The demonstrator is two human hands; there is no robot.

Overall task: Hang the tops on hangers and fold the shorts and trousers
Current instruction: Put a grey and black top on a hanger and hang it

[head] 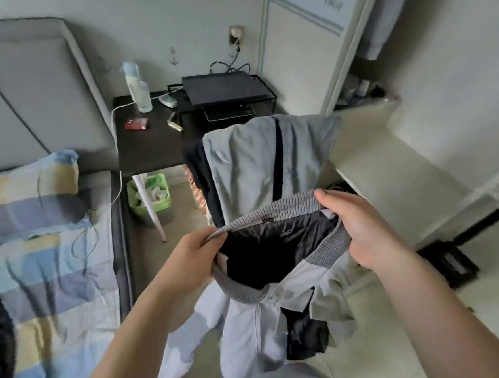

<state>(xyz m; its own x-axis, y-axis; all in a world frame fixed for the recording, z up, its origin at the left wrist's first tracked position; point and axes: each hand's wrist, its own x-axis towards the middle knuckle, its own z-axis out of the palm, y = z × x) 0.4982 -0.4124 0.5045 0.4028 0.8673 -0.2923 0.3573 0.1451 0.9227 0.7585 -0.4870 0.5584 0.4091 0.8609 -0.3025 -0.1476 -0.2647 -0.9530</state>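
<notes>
- Holding the grey jacket (251,315) up in mid-air, clear of the floor, we have it by its ribbed collar, the body and a sleeve hanging slack below; the bed's right edge (118,257) is off to our left.
- We judge it soft and fairly light, limp enough to sag wherever it is not supported, so the shoulders will need spreading before a hanger goes in.
- Its dark lining (264,247) looks glossy and probably slippery, likely to slide off a smooth hanger.
- We see the ribbed collar (273,212) as the firmest place to grasp.
- Our left hand (191,258) is closed, pinching the collar's left end.
- Our right hand (360,225) is closed over the collar's right end, stretching the neck open.
- No hanger is visible.
</notes>
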